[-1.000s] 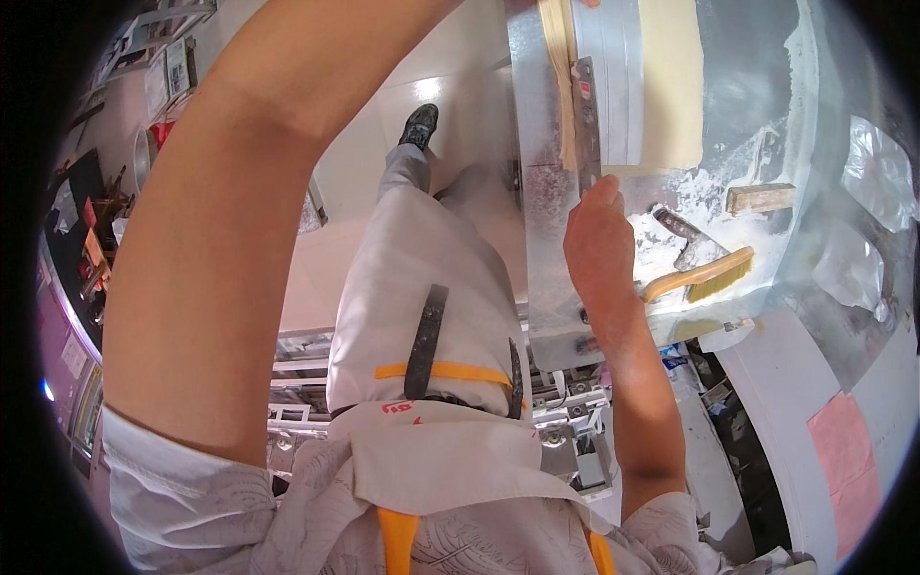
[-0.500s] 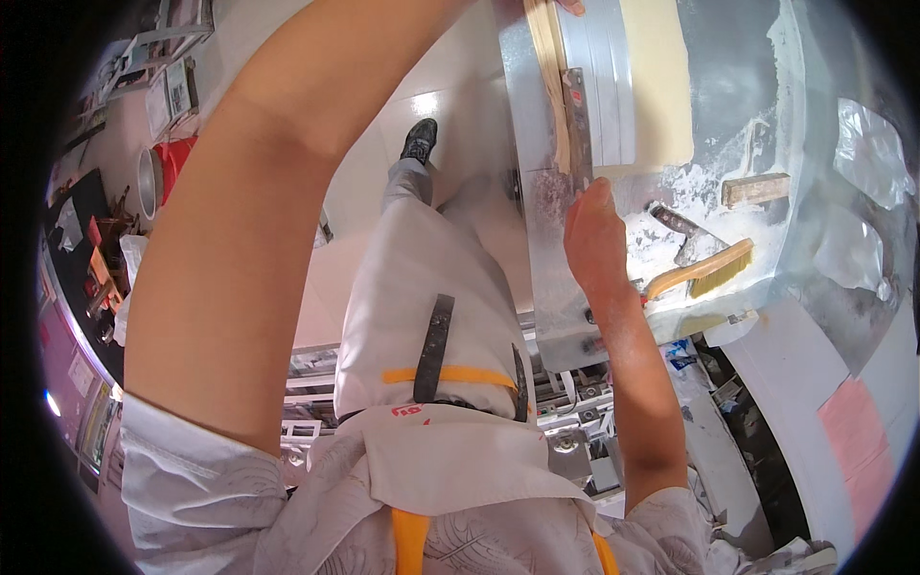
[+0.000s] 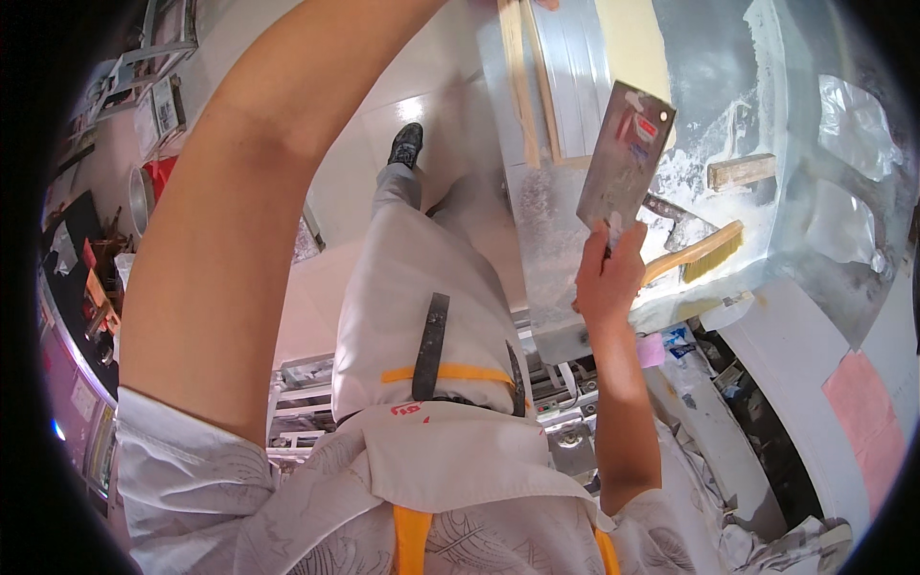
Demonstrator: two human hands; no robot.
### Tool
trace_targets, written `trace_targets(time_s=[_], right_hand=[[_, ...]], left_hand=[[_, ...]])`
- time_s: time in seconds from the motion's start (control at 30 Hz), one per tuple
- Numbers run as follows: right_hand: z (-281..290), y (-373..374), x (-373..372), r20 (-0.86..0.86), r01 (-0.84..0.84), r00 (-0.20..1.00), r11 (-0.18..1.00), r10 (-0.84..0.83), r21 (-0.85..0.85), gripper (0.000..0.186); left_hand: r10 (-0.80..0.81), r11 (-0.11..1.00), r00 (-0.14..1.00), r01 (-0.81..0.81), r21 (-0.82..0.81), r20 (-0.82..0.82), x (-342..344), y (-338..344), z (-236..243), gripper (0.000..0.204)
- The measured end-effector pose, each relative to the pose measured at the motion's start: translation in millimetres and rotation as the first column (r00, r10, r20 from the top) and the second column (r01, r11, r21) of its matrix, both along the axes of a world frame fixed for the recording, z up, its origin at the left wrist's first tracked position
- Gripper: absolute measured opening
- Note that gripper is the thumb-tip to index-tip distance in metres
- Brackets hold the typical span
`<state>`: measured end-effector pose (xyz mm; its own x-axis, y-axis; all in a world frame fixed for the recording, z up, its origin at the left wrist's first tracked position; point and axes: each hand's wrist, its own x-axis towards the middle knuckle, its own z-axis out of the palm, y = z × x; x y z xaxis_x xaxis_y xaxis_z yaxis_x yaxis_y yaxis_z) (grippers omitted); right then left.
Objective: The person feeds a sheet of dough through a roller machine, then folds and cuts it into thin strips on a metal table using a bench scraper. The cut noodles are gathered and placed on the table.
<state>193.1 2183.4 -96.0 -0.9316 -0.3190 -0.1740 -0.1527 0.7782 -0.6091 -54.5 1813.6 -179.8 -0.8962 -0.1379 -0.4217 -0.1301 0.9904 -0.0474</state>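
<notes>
Cleaver, likely stiff and blade-heavy, hangs left of the brush, best held at its brush-side end, where my right hand clenches it, while my left hand, well beyond the brush, I cannot tell.

Along the left edge of the desk, a hand could pass between the ends of the pale strips and the right fingers, but the wide cleaver they grip bars the way rightward. Past its blade, the brush and the dark-handled scraper crowd the near side, while the wooden block stands apart, leaving a floury gap between it and the pale sheet.
</notes>
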Motion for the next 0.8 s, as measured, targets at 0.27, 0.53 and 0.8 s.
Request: trace_targets(time_s=[0.27, 0.53, 0.8], right_hand=[[1.9, 6.3, 5.6, 0.104, -0.247, 0.967, 0.959, 0.234, 0.137, 0.015], [-31.1, -14.9, -14.1, 0.073, -0.31, 0.951, 0.93, 0.302, 0.196, 0.015], [-50.0, -20.4, -4.4, 0.014, -0.307, 0.949, 0.908, 0.316, 0.286, 0.014]], left_hand=[[-0.035, 0.995, 0.971, 0.012, 0.099, 0.236, -30.3, -19.3, -41.9, 0.087], [-0.005, 0.995, 0.995, -0.006, 0.105, 0.104, -10.7, -10.6, -19.7, 0.07], [0.047, 0.987, 0.999, -0.045, 0.156, -0.01, 2.8, -3.6, -13.2, 0.052]])
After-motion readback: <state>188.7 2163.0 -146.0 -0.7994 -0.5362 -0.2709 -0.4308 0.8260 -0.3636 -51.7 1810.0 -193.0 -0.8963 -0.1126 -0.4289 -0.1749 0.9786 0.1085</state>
